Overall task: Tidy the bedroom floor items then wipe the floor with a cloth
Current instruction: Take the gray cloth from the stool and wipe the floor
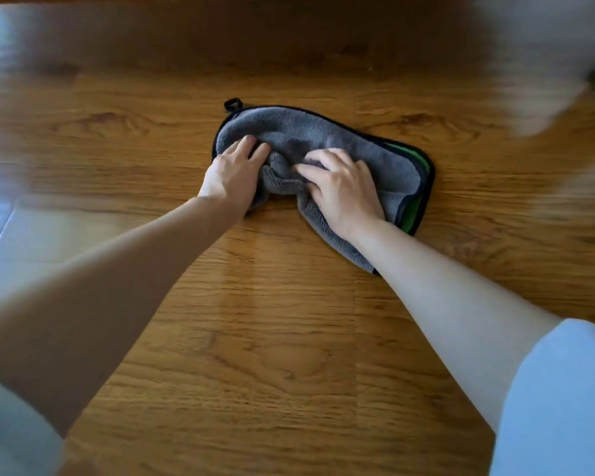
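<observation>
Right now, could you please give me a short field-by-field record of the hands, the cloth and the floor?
surface: brown wood-grain plank floor
cloth: grey fluffy microfibre cloth with black edging, lying on the floor, bunched in the middle
cloth details: green layer showing at its right edge; small black loop at the far left corner
left hand: on the cloth's left part, fingers curled into the fabric
right hand: on the cloth's right part, fingers spread, pressing down
surroundings: blurred

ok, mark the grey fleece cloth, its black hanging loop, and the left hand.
grey fleece cloth (385,159): head view, flat grey pile right of the bunched middle.
black hanging loop (233,104): head view, loop at the far-left corner.
left hand (231,173): head view, back of hand.
</observation>
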